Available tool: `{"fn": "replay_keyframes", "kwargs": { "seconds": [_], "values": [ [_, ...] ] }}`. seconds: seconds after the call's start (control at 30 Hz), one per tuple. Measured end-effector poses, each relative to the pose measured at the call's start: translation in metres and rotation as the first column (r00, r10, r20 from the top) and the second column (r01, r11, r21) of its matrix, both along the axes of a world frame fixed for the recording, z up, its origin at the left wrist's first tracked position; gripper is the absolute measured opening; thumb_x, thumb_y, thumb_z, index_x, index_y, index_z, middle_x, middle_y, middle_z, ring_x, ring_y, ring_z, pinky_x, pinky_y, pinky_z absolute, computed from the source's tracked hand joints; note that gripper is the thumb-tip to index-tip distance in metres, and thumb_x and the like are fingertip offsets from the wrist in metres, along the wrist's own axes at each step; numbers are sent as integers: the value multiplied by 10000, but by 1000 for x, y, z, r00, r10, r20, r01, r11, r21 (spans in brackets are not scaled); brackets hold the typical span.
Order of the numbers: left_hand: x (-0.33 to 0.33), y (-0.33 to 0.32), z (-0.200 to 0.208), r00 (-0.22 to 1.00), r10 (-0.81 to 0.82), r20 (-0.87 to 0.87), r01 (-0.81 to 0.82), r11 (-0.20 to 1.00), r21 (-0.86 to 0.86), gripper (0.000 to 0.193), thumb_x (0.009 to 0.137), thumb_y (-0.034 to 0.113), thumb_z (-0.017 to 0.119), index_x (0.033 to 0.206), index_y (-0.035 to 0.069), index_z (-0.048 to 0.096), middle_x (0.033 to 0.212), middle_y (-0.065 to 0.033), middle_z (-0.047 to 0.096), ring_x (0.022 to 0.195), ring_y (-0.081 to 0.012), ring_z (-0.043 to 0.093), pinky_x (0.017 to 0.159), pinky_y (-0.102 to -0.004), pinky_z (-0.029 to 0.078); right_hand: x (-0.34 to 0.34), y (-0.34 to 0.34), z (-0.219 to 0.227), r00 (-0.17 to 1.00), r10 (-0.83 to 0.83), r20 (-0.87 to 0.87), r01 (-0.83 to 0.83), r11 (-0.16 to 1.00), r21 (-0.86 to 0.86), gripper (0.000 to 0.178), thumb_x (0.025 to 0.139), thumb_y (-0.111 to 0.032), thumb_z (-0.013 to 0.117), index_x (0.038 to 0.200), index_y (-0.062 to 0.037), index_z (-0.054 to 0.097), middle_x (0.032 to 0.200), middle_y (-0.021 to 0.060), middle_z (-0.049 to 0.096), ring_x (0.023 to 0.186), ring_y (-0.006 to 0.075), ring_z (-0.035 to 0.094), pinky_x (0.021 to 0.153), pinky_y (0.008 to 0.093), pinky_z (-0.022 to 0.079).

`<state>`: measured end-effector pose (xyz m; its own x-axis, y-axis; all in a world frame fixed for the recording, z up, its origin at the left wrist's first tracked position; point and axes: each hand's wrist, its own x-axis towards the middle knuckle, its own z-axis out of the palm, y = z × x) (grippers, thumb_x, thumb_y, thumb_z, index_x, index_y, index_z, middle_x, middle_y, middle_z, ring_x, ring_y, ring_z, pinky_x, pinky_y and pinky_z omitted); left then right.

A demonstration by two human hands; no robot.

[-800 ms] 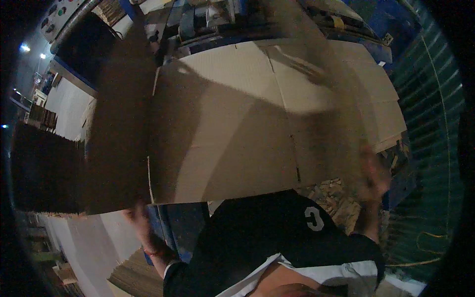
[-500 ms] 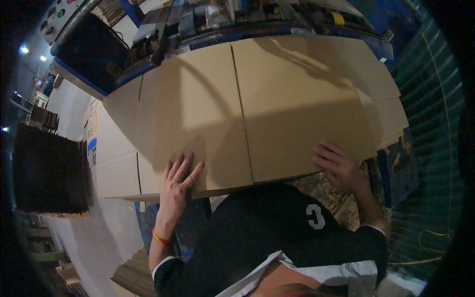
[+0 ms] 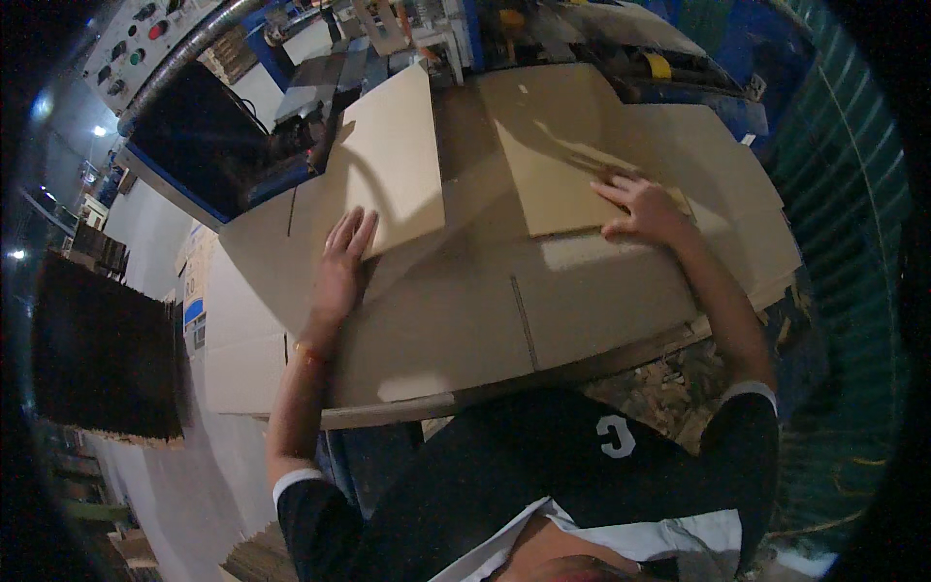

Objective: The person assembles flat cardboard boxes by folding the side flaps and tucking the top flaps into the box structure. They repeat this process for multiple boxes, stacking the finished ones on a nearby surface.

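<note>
Both hands have moved toward 12 o'clock: left hand (image 3: 340, 272), fingers nearly together, at the left flap (image 3: 400, 160); right hand (image 3: 644, 208), fingers apart, on the right flap (image 3: 553, 145). Long axes point about 12 and 11. Cardboard stack (image 3: 436, 325) beneath; machine (image 3: 562, 44) beyond.

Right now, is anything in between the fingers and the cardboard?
Nothing visible: the left fingers are at the near edge of the pale panel, the right fingers over the tan panel.
</note>
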<state>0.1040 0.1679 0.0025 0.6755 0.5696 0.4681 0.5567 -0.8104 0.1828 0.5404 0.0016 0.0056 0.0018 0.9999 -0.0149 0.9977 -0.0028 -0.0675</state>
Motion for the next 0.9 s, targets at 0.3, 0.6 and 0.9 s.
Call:
{"fn": "replay_keyframes", "kwargs": {
  "seconds": [0.3, 0.6, 0.9],
  "values": [
    [27, 56, -3, 971, 238, 2, -235, 957, 169, 700, 732, 92, 647, 1350, 61, 321, 1326, -207, 389, 1241, -381, 343, 1026, -450, 280, -3, 33, 4, 968, -216, 125, 163, 927, 338, 666, 793, -480, 583, 1344, -161, 388, 1420, 127, 307, 1280, 339, 310, 1046, 431, 262],
    [-268, -58, -75, 267, 732, 627, -813, 520, -261, 649, 803, 223, 642, 1307, -56, 344, 934, -213, 607, 876, -338, 579, 791, -435, 445, 93, -194, -73, 531, -734, -423, 746, 169, 644, 657, 833, -266, 625, 1336, 14, 308, 1335, 226, 373, 1194, 302, 413, 954, 390, 393],
    [-277, -62, -69, -172, 853, 492, -530, 341, -776, 479, 825, 340, 526, 1095, -53, 577, 898, -164, 621, 769, -252, 593, 712, -384, 468, 108, -184, -83, 420, -158, -894, 887, -136, 441, 431, 839, -156, 602, 1214, 16, 476, 1255, 179, 471, 1110, 271, 484, 915, 377, 405]
  ]
}}
